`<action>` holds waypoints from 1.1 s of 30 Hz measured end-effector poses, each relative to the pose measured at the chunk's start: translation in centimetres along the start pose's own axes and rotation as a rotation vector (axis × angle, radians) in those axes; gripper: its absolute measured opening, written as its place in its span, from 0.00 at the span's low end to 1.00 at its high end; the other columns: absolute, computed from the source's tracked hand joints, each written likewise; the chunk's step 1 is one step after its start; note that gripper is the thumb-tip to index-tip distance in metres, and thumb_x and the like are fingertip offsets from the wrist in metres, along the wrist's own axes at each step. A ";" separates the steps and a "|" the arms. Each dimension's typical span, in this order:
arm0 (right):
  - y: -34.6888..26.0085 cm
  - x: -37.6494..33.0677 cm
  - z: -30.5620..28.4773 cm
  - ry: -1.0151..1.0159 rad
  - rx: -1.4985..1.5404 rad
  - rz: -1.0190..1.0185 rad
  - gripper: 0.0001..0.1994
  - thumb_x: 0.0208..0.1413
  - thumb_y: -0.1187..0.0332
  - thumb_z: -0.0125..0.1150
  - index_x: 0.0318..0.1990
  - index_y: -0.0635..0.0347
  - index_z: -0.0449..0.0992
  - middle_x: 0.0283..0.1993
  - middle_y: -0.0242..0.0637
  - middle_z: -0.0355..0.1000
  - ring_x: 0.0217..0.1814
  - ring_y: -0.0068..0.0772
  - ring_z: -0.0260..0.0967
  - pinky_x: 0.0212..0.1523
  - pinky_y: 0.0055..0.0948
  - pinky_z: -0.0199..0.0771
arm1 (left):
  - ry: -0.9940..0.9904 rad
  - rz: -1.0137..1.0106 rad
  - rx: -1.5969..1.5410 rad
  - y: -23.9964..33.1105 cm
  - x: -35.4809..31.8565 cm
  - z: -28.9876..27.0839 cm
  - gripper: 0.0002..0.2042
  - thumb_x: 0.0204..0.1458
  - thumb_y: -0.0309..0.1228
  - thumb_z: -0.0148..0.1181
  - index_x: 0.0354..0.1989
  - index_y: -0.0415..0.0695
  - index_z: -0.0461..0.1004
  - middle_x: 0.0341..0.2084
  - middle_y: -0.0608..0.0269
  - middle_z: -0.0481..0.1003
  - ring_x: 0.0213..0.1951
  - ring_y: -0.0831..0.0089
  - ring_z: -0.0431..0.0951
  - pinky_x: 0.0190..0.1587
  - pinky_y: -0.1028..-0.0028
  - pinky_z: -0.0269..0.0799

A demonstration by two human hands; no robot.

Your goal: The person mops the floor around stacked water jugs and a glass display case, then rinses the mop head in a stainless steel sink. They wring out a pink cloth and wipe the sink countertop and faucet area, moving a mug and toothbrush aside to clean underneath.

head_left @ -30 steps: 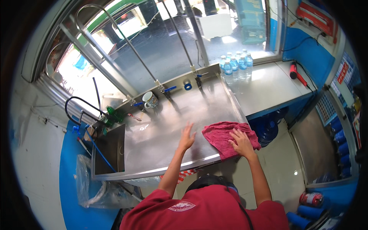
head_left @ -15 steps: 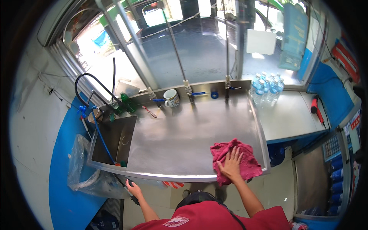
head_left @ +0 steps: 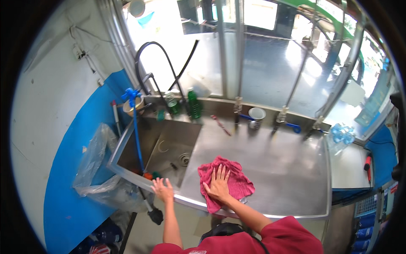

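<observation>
My right hand point(head_left: 218, 184) lies flat with spread fingers on a crumpled dark pink cloth point(head_left: 239, 180). The cloth rests on the steel counter point(head_left: 275, 169), just right of the sink basin point(head_left: 163, 148), and its near corner hangs at the front rim. My left hand point(head_left: 163, 190) is at the basin's front rim, fingers apart, holding nothing. Close to its fingertips, an orange and green piece point(head_left: 151, 175) sits at the basin's near edge, by the lower end of a blue hose point(head_left: 138, 139).
Green bottles point(head_left: 194, 103) and a black curved hose point(head_left: 163, 44) stand behind the basin. A toothbrush-like red item point(head_left: 220, 125), a mug point(head_left: 256, 116) and blue-handled taps point(head_left: 292, 127) line the back. Bottled water point(head_left: 342, 134) stands at right; a plastic bag point(head_left: 99, 169) hangs at left.
My right hand and the cloth have moved left across the counter, from its right end to near the basin. My left hand has risen to the basin's rim. The view has turned left.
</observation>
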State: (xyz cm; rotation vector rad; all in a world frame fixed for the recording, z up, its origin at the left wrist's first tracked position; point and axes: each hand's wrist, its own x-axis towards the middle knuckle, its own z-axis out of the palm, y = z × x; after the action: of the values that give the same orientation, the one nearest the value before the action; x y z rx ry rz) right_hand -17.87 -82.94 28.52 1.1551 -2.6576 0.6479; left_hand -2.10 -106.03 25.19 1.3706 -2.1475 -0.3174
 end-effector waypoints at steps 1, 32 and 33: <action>-2.0 1.5 1.2 -0.065 0.000 0.010 0.47 0.54 0.41 0.52 0.67 0.78 0.54 0.72 0.72 0.39 0.76 0.74 0.30 0.70 0.71 0.25 | -0.033 -0.009 0.045 0.1 -0.2 -0.2 0.19 0.57 0.44 0.55 0.48 0.42 0.78 0.59 0.56 0.71 0.67 0.56 0.61 0.71 0.52 0.43; 35.3 -23.4 -19.7 0.257 -0.592 1.061 0.36 0.61 0.52 0.47 0.69 0.70 0.54 0.75 0.54 0.45 0.79 0.52 0.39 0.75 0.54 0.37 | 0.078 0.026 0.178 -1.5 -3.3 1.4 0.17 0.61 0.32 0.48 0.57 0.41 0.70 0.63 0.50 0.66 0.68 0.52 0.60 0.69 0.50 0.49; 37.7 -22.4 -20.5 0.231 -0.559 1.114 0.36 0.60 0.52 0.47 0.69 0.70 0.55 0.75 0.54 0.46 0.79 0.52 0.39 0.74 0.54 0.38 | 0.053 -0.004 0.178 -0.9 -4.5 1.5 0.19 0.62 0.34 0.47 0.60 0.41 0.68 0.65 0.49 0.63 0.68 0.51 0.58 0.69 0.47 0.47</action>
State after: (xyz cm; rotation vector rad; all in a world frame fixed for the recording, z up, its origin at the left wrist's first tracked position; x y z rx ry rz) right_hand -30.30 -36.20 27.44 -0.5665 -2.7744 0.0831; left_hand -0.82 -102.58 22.05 1.4632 -2.1724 -0.0921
